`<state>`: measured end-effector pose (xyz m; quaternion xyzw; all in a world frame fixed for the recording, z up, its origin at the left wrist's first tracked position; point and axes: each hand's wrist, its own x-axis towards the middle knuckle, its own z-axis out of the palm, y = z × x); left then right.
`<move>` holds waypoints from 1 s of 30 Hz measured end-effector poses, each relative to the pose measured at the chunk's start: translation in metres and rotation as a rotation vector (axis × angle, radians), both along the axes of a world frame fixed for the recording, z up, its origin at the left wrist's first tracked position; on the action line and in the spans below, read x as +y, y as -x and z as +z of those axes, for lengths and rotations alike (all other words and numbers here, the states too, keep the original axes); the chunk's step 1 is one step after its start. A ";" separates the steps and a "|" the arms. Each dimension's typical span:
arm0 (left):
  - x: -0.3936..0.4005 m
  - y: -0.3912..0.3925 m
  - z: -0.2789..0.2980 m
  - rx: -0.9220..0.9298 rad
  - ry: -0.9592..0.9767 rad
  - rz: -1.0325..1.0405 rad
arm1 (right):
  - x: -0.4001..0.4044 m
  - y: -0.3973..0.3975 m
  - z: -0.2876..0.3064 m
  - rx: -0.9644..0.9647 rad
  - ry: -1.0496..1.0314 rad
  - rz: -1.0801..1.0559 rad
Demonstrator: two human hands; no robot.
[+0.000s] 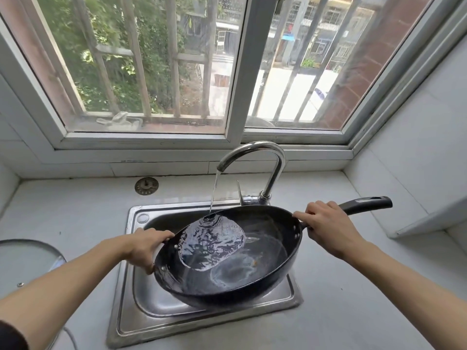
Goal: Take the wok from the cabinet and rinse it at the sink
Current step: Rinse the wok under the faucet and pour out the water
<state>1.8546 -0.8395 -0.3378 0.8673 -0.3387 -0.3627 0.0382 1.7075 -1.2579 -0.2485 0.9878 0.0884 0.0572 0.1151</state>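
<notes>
A black wok hangs tilted over the steel sink, its left side lower. My left hand grips the wok's small side handle at the left rim. My right hand is curled round the long black handle, which points right. Water runs from the curved chrome faucet into the wok's far left part and pools there, rippling. Most of the sink basin is hidden under the wok.
A glass lid lies on the white counter at the left. A round metal sink strainer sits on the counter behind the sink. The window sill and barred window run along the back; a tiled wall stands at the right.
</notes>
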 end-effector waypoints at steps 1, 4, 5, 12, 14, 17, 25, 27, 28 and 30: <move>0.000 -0.001 -0.001 -0.008 0.002 -0.005 | 0.000 0.001 0.000 -0.005 -0.003 -0.003; -0.002 -0.003 -0.004 -0.072 -0.013 -0.015 | 0.001 0.002 0.001 -0.025 -0.012 -0.010; -0.002 -0.002 -0.005 -0.110 -0.010 -0.016 | 0.002 0.003 0.000 -0.031 -0.007 -0.011; 0.000 -0.003 -0.018 -0.306 0.023 0.061 | 0.003 0.012 -0.012 -0.098 -0.009 0.011; 0.001 -0.002 -0.018 -0.305 0.024 0.053 | 0.003 0.013 -0.014 -0.103 -0.013 0.017; 0.000 0.001 -0.012 -0.277 -0.021 0.004 | 0.003 0.014 -0.016 -0.099 -0.025 0.018; 0.020 0.007 -0.009 -0.079 -0.040 0.005 | 0.008 0.016 -0.028 -0.046 -0.042 0.012; 0.026 0.009 -0.007 -0.070 -0.038 0.014 | 0.009 0.016 -0.031 -0.014 -0.047 0.037; 0.029 0.009 -0.006 -0.070 -0.040 0.019 | 0.010 0.016 -0.033 0.006 -0.052 0.053; 0.033 0.010 -0.004 -0.085 -0.040 0.025 | 0.011 0.017 -0.038 0.035 -0.069 0.060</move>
